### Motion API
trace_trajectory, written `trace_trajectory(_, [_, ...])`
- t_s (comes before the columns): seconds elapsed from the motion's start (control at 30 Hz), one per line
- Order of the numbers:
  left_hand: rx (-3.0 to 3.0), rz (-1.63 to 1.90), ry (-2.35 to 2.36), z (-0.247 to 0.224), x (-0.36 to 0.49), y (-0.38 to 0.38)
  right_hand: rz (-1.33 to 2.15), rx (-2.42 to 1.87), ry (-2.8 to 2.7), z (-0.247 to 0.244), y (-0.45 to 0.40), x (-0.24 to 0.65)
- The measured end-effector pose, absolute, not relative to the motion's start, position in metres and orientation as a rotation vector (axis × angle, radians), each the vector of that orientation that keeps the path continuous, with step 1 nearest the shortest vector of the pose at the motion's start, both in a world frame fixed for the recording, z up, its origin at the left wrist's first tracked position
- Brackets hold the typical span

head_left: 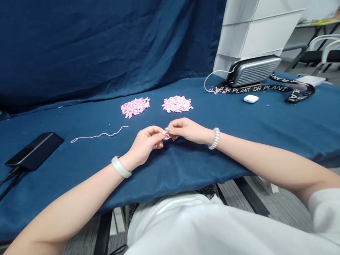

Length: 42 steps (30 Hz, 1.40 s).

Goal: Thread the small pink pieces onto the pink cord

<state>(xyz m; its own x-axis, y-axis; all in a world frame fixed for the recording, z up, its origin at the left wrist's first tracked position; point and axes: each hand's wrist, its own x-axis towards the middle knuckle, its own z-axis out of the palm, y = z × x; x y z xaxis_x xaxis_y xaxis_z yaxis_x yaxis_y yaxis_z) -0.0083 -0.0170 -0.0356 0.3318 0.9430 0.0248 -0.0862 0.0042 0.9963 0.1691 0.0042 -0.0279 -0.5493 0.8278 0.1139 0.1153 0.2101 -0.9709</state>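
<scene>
Left hand (143, 144) and right hand (188, 130) pinching a small pink scrap (165, 135) near pink heaps (135, 107)

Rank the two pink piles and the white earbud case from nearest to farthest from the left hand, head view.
1. Left pink pile, just ahead of the left hand.
2. Right pink pile, ahead and rightward.
3. White earbud case, far right.
</scene>
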Motion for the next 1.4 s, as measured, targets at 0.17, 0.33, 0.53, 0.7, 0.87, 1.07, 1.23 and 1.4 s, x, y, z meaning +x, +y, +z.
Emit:
trace_trajectory(0.17, [1.173,1.035,0.944,-0.033,-0.007,-0.017,1.216,-0.912,-1.831,-0.030,0.005,0.167])
trace_trajectory(0.33, [1.060,1.030,0.968,-0.032,-0.005,-0.018,1.006,-0.939,-1.831,-0.033,0.003,0.165])
trace_trajectory(0.53, [1.015,1.020,0.965,-0.031,-0.005,-0.019,0.600,-0.892,-1.885,-0.032,-0.006,0.162])
trace_trajectory(0.7, [0.970,1.049,0.982,-0.031,-0.004,-0.020,0.351,-0.714,-1.999,-0.033,-0.009,0.162])
trace_trajectory(0.87, [0.956,1.099,0.979,-0.028,-0.004,-0.021,0.219,-0.606,-2.100,-0.036,-0.007,0.166])
trace_trajectory(1.07, [0.987,1.160,0.978,-0.026,-0.003,-0.022,0.262,-0.616,-2.077,-0.030,-0.009,0.171])
trace_trajectory(1.23, [1.156,1.206,0.926,-0.028,-0.003,-0.022,0.443,-0.726,-2.016,-0.024,-0.007,0.174])
trace_trajectory(1.4, [1.307,1.234,0.980,-0.029,-0.004,-0.023,0.607,-0.772,-2.068,-0.023,-0.006,0.173])
